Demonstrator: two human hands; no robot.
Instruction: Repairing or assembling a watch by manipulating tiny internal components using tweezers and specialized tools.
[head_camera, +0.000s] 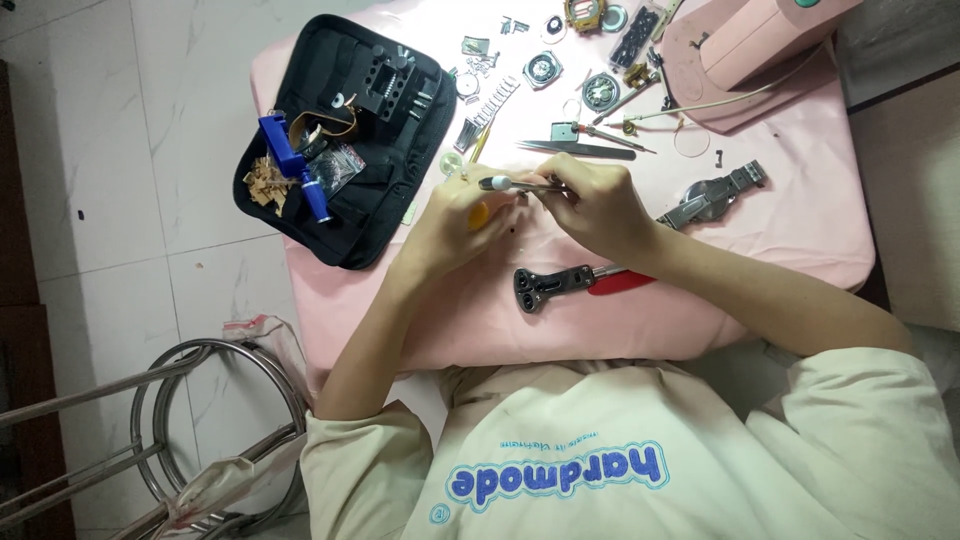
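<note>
Many small watch parts litter a pink-covered worktop (800, 230) above pale floor tiles; a black tool case (385, 140) lies far left. The left hand (455, 220) is clenched round a small screwdriver (515, 184), its tip meeting the right hand (600, 205), whose fingers pinch something hidden.

Tool case (345, 140) lay at the table's (800, 230) left; case wrench (565, 283) lay before the hands, tweezers (575, 150) behind them.
</note>
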